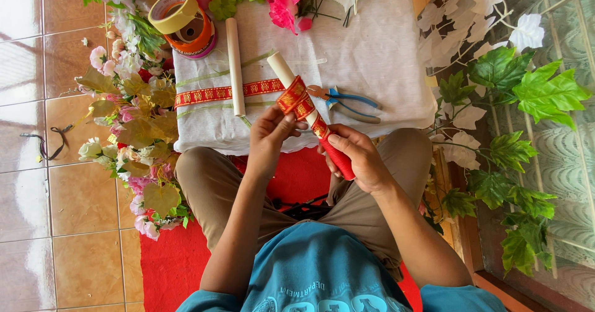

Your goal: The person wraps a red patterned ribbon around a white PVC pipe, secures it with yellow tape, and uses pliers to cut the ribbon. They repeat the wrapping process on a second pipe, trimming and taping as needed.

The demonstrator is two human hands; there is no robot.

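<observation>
A pale tube (pixel 310 115), already wound in red along its lower part, is held slantwise above the lap, its bare upper end reaching over the white cloth (pixel 372 57). Its red end is gripped in the closed right hand (pixel 356 158), while the red-and-gold ribbon (pixel 296 98) looped round its middle is pinched between thumb and fingertips of the left hand (pixel 270 132). Blue-handled pliers (pixel 344 101) are seen just beside the tube on the cloth, with a second pale tube (pixel 234 64) and rolls of tape (pixel 183 22) farther off.
</observation>
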